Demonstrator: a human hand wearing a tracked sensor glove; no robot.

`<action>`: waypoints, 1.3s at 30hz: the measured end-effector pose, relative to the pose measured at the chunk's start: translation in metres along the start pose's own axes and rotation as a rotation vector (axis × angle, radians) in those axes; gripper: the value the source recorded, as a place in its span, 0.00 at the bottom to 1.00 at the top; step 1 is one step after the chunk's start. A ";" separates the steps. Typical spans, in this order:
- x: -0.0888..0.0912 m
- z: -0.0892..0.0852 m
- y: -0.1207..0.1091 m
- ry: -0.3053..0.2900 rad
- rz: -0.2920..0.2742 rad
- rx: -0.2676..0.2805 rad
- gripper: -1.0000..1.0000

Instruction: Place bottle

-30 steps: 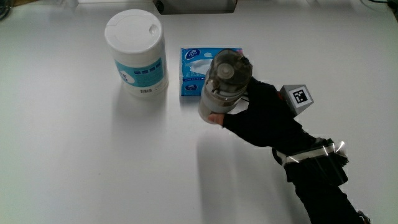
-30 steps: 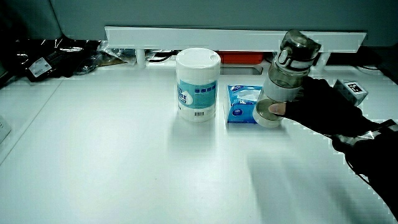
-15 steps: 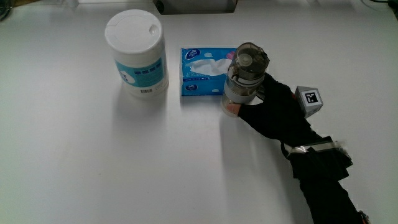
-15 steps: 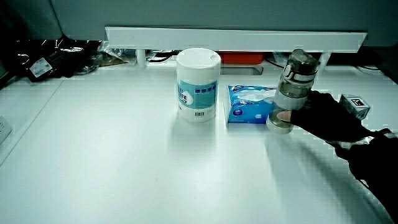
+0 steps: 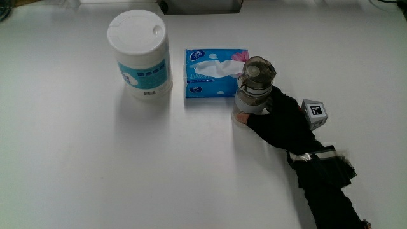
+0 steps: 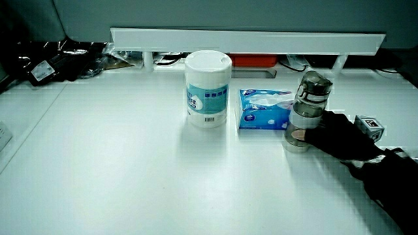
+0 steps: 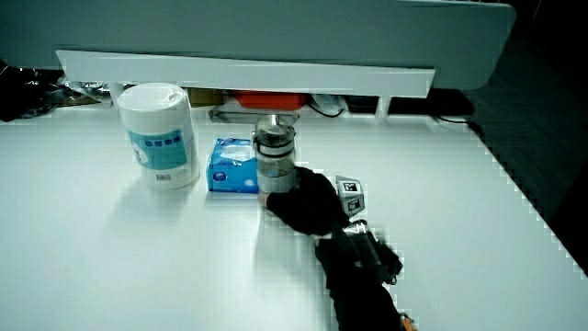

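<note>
The hand (image 5: 276, 117) is wrapped around the lower body of a clear drinking bottle (image 5: 253, 89) with a dark cap, thumb visible near the base and the other fingers curled round the side away from the tissue pack. The bottle stands upright on the table (image 5: 95, 172), and in a side view (image 6: 305, 111) its base looks to be down on the surface, or very nearly so; whether full weight is on the table cannot be told. The low grip makes sense for a placing move: holding near the base keeps a tall, narrow thing steady as it meets the surface, and leaves the cap end free.

The bottle sits just beside a blue tissue pack (image 5: 215, 73), at the pack's corner nearer to the person, close to touching it or touching. Farther along, on the pack's other flank, stands a white wipes canister (image 5: 138, 54) with a blue label, upright and well apart from the bottle. The 3 things form a rough row, which suggests the bottle is being set down alongside the others rather than anywhere at random.

The patterned cube (image 5: 314, 111) on the back of the hand faces upward, and the forearm (image 5: 327, 184) runs back toward the person.

Judged from this, placing is almost done; what remains is opening the fingers without tipping the bottle against the pack.
</note>
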 end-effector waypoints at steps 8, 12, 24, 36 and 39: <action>0.004 0.000 -0.001 0.007 -0.003 -0.011 0.42; 0.005 0.000 -0.001 0.010 -0.003 -0.012 0.35; -0.002 0.006 -0.023 0.005 0.005 -0.006 0.12; -0.020 0.007 -0.078 -0.181 0.045 -0.009 0.00; -0.013 0.009 -0.093 -0.278 0.037 -0.022 0.00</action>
